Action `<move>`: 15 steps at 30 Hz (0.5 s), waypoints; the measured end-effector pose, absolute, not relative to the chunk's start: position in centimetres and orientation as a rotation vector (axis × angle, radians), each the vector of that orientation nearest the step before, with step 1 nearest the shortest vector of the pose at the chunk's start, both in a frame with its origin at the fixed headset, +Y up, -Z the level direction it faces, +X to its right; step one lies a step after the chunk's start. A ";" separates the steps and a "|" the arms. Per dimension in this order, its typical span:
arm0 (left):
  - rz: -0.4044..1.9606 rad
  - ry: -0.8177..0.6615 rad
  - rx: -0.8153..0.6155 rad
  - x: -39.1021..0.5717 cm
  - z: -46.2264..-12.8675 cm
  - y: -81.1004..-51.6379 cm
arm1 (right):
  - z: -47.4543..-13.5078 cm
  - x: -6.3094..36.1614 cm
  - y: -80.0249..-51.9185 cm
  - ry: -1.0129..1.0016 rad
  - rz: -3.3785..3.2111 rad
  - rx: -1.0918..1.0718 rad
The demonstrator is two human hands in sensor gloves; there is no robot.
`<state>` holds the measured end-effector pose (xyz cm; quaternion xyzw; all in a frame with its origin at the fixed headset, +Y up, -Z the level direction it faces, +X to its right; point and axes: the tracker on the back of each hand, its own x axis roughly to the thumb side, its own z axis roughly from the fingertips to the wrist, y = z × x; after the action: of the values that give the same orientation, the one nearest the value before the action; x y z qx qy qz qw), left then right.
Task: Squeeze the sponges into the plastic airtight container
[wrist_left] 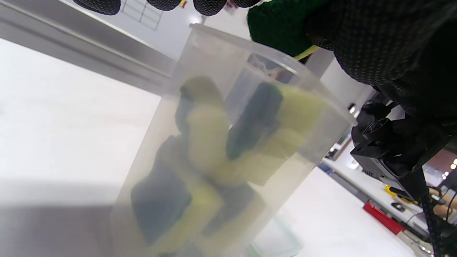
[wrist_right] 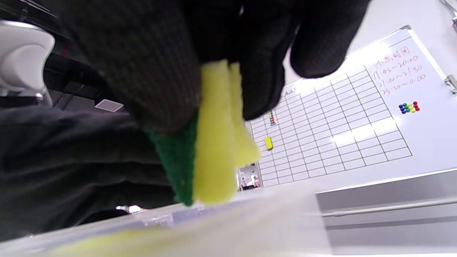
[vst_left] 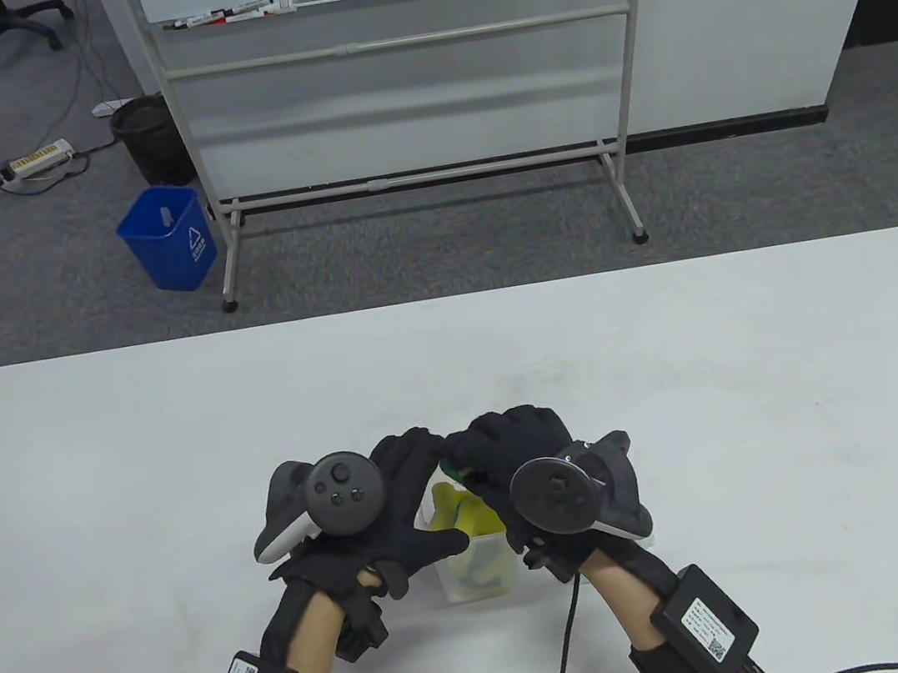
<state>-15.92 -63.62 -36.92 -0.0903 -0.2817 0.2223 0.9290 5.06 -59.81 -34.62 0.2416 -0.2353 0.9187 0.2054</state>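
Note:
A clear plastic container (vst_left: 480, 576) stands on the white table (vst_left: 96, 457) near its front edge, with several yellow and green sponges (vst_left: 461, 520) inside; the left wrist view shows them packed through its wall (wrist_left: 221, 157). My left hand (vst_left: 408, 511) holds the container's left side. My right hand (vst_left: 500, 451) squeezes a folded yellow and green sponge (wrist_right: 210, 157) just above the container's rim (wrist_right: 200, 214). In the table view only a green corner of that sponge (vst_left: 454, 471) shows under the fingers.
A whiteboard on a metal stand (vst_left: 400, 65) stands behind the table. A blue bin (vst_left: 169, 237) and a black bin (vst_left: 150, 138) sit on the floor at the left.

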 end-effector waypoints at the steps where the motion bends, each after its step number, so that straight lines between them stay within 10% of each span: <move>1: 0.451 -0.574 -0.183 -15.9 -37.0 -63.7 | -34.7 5.0 -59.8 -0.653 2.573 0.680; 15: 0.485 -0.567 -0.216 -16.1 -37.3 -64.3 | -34.9 4.8 -60.4 -0.657 2.618 0.780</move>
<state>-16.07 -64.25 -37.31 -0.1054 -0.2766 0.2363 0.9255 4.76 -60.37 -34.85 0.2737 -0.2306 0.9190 0.1654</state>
